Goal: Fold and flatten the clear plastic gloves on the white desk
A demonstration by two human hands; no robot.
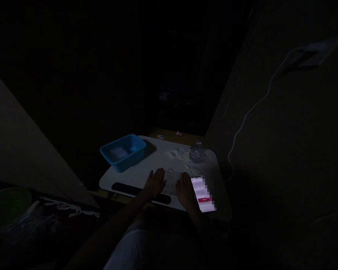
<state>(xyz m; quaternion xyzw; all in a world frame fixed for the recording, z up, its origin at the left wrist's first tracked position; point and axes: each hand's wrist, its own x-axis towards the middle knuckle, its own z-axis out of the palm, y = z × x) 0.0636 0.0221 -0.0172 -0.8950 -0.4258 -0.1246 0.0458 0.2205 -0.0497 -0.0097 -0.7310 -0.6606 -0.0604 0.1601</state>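
Both hands rest on a small white table (154,154) in dim light. My left hand (155,183) lies palm down with its fingers stretched out, at the left edge of a clear, flat plastic piece (171,182), perhaps a bag. On that piece's right side lies my right hand (184,187), also flat with fingers extended. Neither hand grips anything that I can see. Right beside my right hand a phone (199,189) lies with its screen lit; part of it is blurred out.
A blue plastic basin (126,153) stands at the table's left, with something pale inside. Crumpled pale wrappers (180,153) and a clear plastic bag (198,153) lie at the back right. A dark slot (141,191) runs along the front edge. A white cable (243,122) hangs by the right wall.
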